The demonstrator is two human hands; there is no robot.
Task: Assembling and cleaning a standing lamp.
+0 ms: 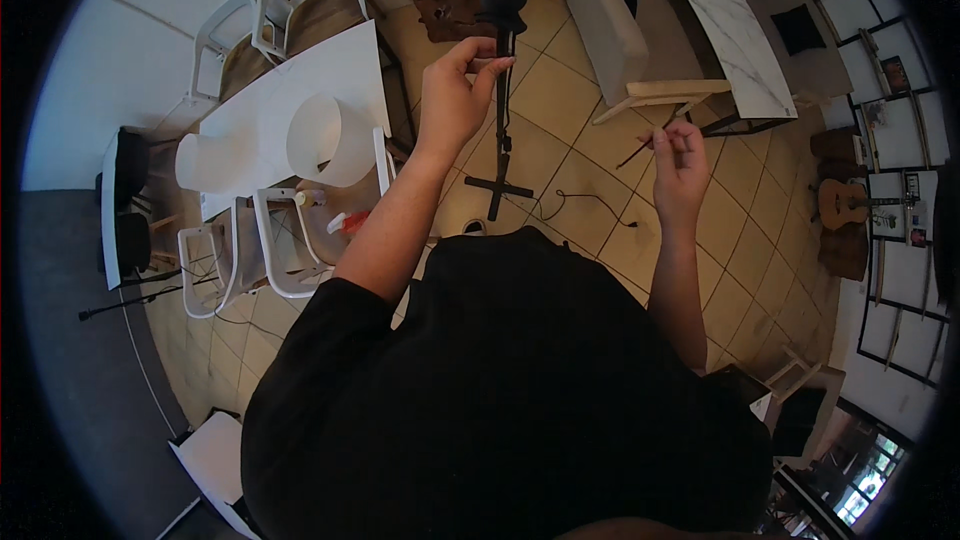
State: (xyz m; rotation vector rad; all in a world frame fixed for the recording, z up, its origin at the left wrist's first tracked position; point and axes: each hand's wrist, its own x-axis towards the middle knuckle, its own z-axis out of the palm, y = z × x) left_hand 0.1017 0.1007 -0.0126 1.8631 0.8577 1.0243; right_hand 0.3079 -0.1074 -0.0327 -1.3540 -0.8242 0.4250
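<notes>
Tiled living room, beige floor [590, 130], seen from above the person standing in it. Left hand [455, 90] is raised, thumb and fingers pinched on the black upright pole of a floor lamp [502, 90], just under its dark socket housing; likely steadying it there, since the stand is thin. Cross-shaped base [497, 185] sits on the tiles right below, cord trailing to the right. Right hand [680, 165] is apart from the lamp, fingers curled around a thin dark stick-like tool [640, 148], tip pointing left; can't tell what it is. Left of the lamp: white table [300, 90] with a white lampshade [330, 140] lying on its side, off the lamp. White chairs [290, 0] around it. Far right: grey sofa [600, 20], marble-top table [725, 25].
</notes>
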